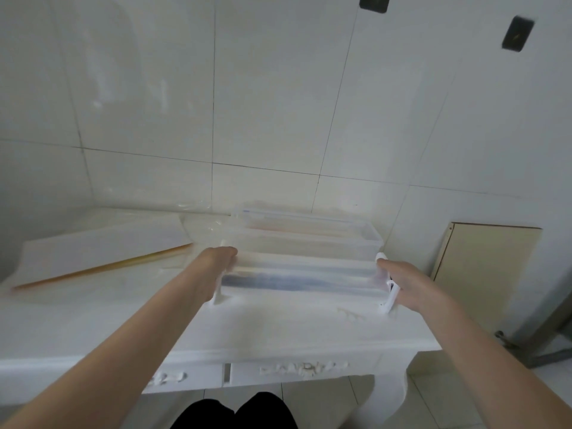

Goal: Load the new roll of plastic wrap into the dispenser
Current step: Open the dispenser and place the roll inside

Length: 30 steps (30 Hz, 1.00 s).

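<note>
Clear plastic makes up the dispenser (pixel 305 270), a long box with white end brackets that sits on a white table (pixel 278 329). No brand, label or writing can be read anywhere; the view is blurred.

Inside the front trough lies the roll (pixel 297 278), a pale cylinder with a dark streak along it, running from one end of the box to the other.

Both arms reach forward, one to each end. The left hand (pixel 221 258) is against the left end, its fingers curled down behind the bracket and hidden, so how tightly it grips cannot be told. The right hand (pixel 411 284) is closed around the white right bracket, thumb on top and fingers below. The roll lies between the two hands.

A raised clear lid (pixel 309 230) stands behind the trough. To the left on the table lies a thin yellow-orange rod (pixel 102 267) on white sheeting. A beige board (pixel 486 261) leans against the tiled wall (pixel 278 103) at right.
</note>
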### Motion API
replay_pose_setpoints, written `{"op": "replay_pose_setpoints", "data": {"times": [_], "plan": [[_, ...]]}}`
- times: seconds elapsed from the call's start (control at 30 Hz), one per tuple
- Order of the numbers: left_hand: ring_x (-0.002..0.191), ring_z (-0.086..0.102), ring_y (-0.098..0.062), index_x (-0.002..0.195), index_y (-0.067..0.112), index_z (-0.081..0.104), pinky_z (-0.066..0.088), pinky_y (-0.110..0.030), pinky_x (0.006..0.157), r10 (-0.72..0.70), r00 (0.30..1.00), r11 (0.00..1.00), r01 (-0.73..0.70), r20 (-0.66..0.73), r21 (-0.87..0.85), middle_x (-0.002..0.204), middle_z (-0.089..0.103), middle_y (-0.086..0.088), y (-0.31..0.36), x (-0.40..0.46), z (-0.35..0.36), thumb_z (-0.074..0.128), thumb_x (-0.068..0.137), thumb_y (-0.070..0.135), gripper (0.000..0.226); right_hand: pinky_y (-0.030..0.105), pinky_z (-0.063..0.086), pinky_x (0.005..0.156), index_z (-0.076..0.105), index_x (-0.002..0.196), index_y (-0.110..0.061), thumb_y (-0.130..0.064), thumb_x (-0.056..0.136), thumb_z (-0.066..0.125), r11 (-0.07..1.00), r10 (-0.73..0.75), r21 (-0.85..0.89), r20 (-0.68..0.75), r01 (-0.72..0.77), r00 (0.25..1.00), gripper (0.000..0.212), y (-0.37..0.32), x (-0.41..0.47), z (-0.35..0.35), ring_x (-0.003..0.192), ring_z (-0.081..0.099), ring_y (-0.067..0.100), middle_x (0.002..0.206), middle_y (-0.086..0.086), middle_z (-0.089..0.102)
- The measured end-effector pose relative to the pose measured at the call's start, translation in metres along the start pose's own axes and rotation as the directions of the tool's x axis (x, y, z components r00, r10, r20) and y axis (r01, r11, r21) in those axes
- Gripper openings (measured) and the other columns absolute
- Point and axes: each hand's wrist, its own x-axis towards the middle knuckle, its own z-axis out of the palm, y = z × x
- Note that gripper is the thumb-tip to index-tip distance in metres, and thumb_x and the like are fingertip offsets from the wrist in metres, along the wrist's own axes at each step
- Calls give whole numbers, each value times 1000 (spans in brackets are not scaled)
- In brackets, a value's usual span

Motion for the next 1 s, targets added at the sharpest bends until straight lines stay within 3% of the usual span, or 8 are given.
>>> {"op": "replay_pose_setpoints", "data": {"times": [0.2,0.33,0.5,0.57,0.63,0.77,0.87,1.0], "plan": [[117,51,-22,125,2,52,30,-33,115,-20,999,986,27,48,-165,108,50,-4,4,3,5,51,96,22,35,44,40,85,52,75,-4,-11,95,49,990,9,141,25,-13,1000,22,-1,-1,0,82,49,30,74,8,44],[104,49,-20,93,7,56,33,-30,112,-33,999,989,39,42,-145,96,54,-3,4,4,6,51,96,18,12,45,38,86,54,80,-6,-12,93,48,988,59,144,14,-60,998,16,-6,-1,1,88,50,28,77,7,48],[71,38,-22,67,11,44,32,-28,67,27,996,999,-25,82,-32,70,39,-3,13,0,7,48,92,6,25,31,40,69,50,65,-9,-8,90,52,992,36,119,34,-39,999,26,-15,-8,3,66,49,22,70,5,46],[69,36,-24,64,11,40,27,-26,58,48,993,999,-49,104,5,70,37,-5,23,-5,4,57,74,8,19,30,40,61,51,63,-8,-6,90,54,996,-11,94,47,7,999,27,-26,-10,3,60,48,21,68,8,46],[82,33,-23,71,10,43,22,-26,58,107,988,994,-107,108,-3,80,38,-9,54,-9,15,49,53,12,19,30,41,63,52,63,-6,-6,89,57,988,-87,129,-20,89,996,27,-58,-13,-21,63,49,24,70,10,49],[83,35,-23,65,11,41,26,-28,66,170,977,985,-171,129,-5,88,39,-10,73,-9,15,44,50,11,15,34,43,80,55,65,-6,-12,86,62,990,-129,48,-41,130,991,24,-77,-8,-28,76,56,27,78,12,56],[61,37,-23,61,10,38,29,-25,57,208,964,977,-212,166,11,69,39,-9,82,-11,15,43,52,9,10,31,46,69,54,64,-6,-9,88,60,988,-134,69,-26,135,991,25,-80,-10,-25,59,53,23,68,11,52],[88,35,-23,64,9,41,28,-31,70,205,976,976,-209,78,53,93,39,-11,95,11,20,53,66,5,13,28,42,60,54,63,-8,-7,82,59,988,-142,55,-51,145,989,20,-99,-10,-26,55,53,23,64,10,52]]}}
